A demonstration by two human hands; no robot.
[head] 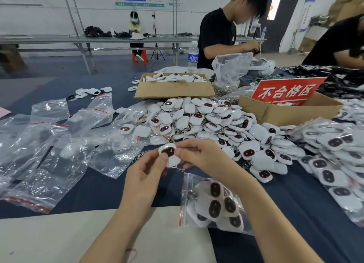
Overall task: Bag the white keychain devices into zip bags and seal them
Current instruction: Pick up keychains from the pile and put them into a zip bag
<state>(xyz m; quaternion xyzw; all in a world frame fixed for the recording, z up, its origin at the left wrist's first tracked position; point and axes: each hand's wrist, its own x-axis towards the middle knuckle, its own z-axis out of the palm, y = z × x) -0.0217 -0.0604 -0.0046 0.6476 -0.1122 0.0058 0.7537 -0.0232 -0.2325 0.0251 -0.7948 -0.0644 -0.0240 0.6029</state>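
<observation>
Holding one white keychain device with both hands, you have it raised just in front of the loose pile. Your left hand pinches its lower left edge, thumb on the dark face. Your right hand pinches the right side, fingers curled round it. A second white shell shows beneath the first; cannot tell whether you hold one device or two. The chain hangs below, partly hidden.

The zip bag in use lies flat on the table under your right forearm, with several devices inside and its red-striped mouth to the left. Cannot tell whether the mouth is open.

Risks, as judgement:
- Neither hand steadies the bag, so a one-handed feed may just push it along the cloth.
- A chain link left across the zip track would stop the seal closing.
- Two shells stuck together would spoil the count.
- Your forearm may drag the bag as it lifts.
- The empty zip bags are slippery and overlap; you could pick up two.
</observation>
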